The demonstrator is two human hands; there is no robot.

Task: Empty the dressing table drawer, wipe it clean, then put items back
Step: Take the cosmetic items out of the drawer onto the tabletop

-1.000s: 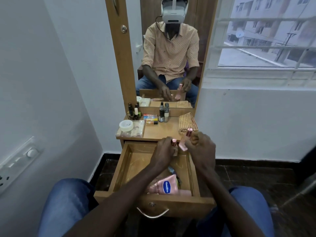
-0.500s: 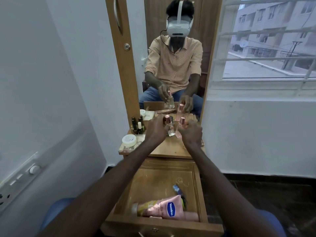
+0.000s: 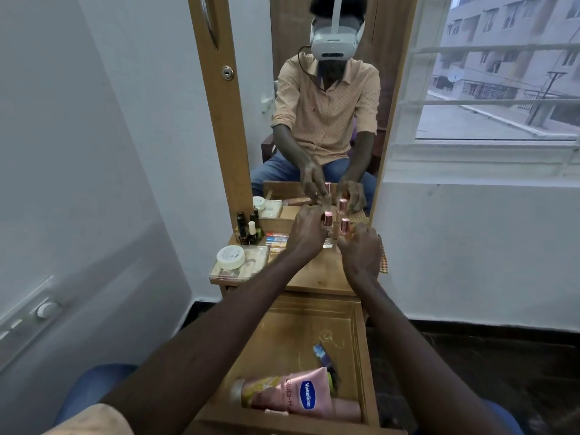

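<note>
Left hand (image 3: 306, 235) grips one rose-capped bottle (image 3: 327, 221), right hand (image 3: 361, 254) a second bottle (image 3: 345, 227); the drawer (image 3: 364, 356) holds one Vaseline tube (image 3: 292, 395), one blue sachet (image 3: 323, 354).

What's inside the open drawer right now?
The drawer holds a pink lotion bottle lying at the front and a small blue packet behind it. The left forearm covers the drawer's left side, so anything under it cannot be seen.

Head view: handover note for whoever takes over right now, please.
Left hand grips a rose-capped bottle; right hand grips a second rose-capped bottle, both over the tabletop near the mirror. Drawer is open and holds the Vaseline tube and a blue packet. Done: several items already on the tabletop. Left: set bottles down, remove the last items, wipe, refill.
</note>
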